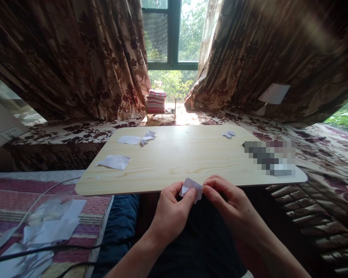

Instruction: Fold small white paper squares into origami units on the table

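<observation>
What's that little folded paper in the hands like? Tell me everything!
The folded paper looks thin and whitish, with creases and flat, angled faces. It's held tilted by the near edge of the table. The left hand grips it, thumb across its front. The right hand has fingertips at its right edge; whether they pinch it is unclear.

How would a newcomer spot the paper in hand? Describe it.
Start at the pale wood-grain table in front of the window. By its near edge, the left hand pinches a small folded white paper, with the right hand at the paper's right side. Only this one is held; the other papers lie on the table.
</observation>
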Available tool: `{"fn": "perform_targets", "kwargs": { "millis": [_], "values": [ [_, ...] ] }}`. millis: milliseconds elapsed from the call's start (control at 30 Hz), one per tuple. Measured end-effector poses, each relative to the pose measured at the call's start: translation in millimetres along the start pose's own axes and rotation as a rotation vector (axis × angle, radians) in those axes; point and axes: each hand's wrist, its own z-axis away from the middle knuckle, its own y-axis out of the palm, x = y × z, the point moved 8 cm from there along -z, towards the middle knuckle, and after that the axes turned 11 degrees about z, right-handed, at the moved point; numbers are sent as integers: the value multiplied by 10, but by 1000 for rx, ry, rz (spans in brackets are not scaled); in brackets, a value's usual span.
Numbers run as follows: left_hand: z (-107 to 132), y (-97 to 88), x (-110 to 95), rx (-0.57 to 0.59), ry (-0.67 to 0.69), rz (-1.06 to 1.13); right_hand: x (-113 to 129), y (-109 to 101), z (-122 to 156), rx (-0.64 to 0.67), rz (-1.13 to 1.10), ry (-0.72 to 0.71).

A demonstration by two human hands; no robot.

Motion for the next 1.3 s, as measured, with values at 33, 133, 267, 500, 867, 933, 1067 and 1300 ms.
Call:
{"fn": "perform_targets", "kwargs": {
  "millis": [33,133,267,500,867,933,1067,1300],
  "values": [
    [5,17,-6,13,4,-4,14,-13,-10,-15,5,-1],
    [19,60,-6,45,-1,2,-5,3,-21,-41,-49,39],
    [29,44,3,61,-46,112,-157,20,0,-91,-165,174],
    [33,51,19,15,-71,262,-221,-15,26,-196,-204,247],
    [-27,0,-63,55,-46,81,-138,-134,-41,-99,-108,160],
    [-38,-13,-73,68,-45,45,-142,-96,-48,-77,-133,162],
    [-37,-40,-88,18,-29,122,-152,-18,-16,-118,-167,175],
    [-9,-51,-69,-62,5,278,-70,41,21,-132,-179,136]
  ]
}}
